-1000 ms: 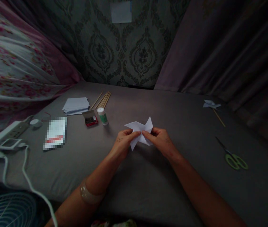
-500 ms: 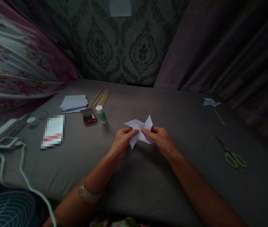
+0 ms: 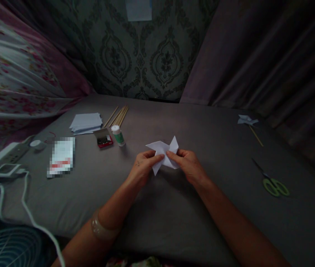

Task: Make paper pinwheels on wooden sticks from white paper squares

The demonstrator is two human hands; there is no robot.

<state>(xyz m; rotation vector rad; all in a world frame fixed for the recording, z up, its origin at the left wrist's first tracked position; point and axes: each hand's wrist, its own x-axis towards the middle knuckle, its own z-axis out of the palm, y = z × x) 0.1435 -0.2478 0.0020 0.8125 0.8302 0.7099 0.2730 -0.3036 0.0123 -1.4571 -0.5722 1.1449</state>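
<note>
Between my two hands is a white paper pinwheel (image 3: 161, 147), its pointed blades sticking out above and below. My left hand (image 3: 145, 164) pinches it from the left side, thumb pressed near the middle. From the right, my right hand (image 3: 187, 162) grips it the same way, the thumb tip close to the centre. Both hands' fingers are mostly hidden behind the paper. To the left stand a white and green glue bottle (image 3: 119, 137) and an open red box (image 3: 104, 141) with small dark metal pieces inside.
Wooden sticks (image 3: 120, 116) lie beside a stack of white paper (image 3: 86, 123). Scissors with green handles (image 3: 274, 186) and a pinwheel on a stick (image 3: 248, 120) lie at right. At left are a blurred packet (image 3: 62, 155), a power strip (image 3: 13, 154), a white cable (image 3: 31, 211) and a fan (image 3: 10, 246).
The camera view has shifted slightly. My thumbs have moved a little over the middle of the pinwheel; both hands keep hold of it.
</note>
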